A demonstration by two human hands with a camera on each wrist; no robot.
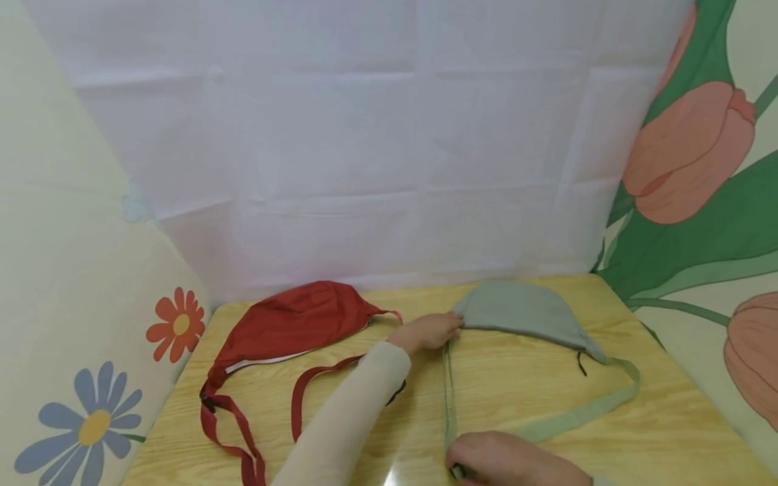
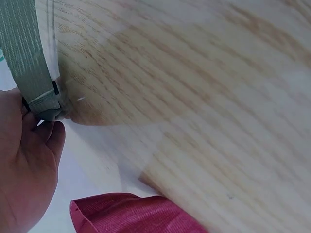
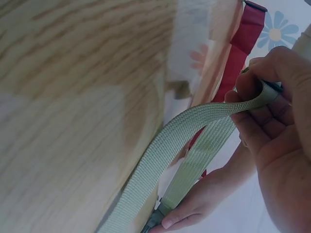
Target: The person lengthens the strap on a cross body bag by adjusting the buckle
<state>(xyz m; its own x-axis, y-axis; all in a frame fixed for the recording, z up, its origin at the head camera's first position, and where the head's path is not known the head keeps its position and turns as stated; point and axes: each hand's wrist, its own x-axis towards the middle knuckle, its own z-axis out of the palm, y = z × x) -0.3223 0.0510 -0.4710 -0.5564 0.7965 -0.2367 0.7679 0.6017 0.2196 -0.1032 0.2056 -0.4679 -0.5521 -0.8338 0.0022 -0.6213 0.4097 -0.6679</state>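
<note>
A grey-green waist bag (image 1: 516,307) lies at the back right of the table. My left hand (image 1: 430,331) pinches its left end, where the strap (image 2: 22,48) joins; the left wrist view shows fingers around that end beside a dark slider. My right hand (image 1: 507,459), near the front, grips the same green strap (image 3: 160,150) with a small dark buckle part (image 1: 457,470) showing at its fingers. Between both hands the strap runs fairly straight, and the rest curves back to the bag's right end. A red waist bag (image 1: 298,317) lies on the left, touched by neither hand.
The wood-grain table (image 1: 644,418) carries both bags. Red straps (image 1: 227,425) trail toward its front left, partly behind my left forearm. A white cloth (image 1: 365,148) hangs at the back, and flower-painted walls (image 1: 687,155) stand on both sides.
</note>
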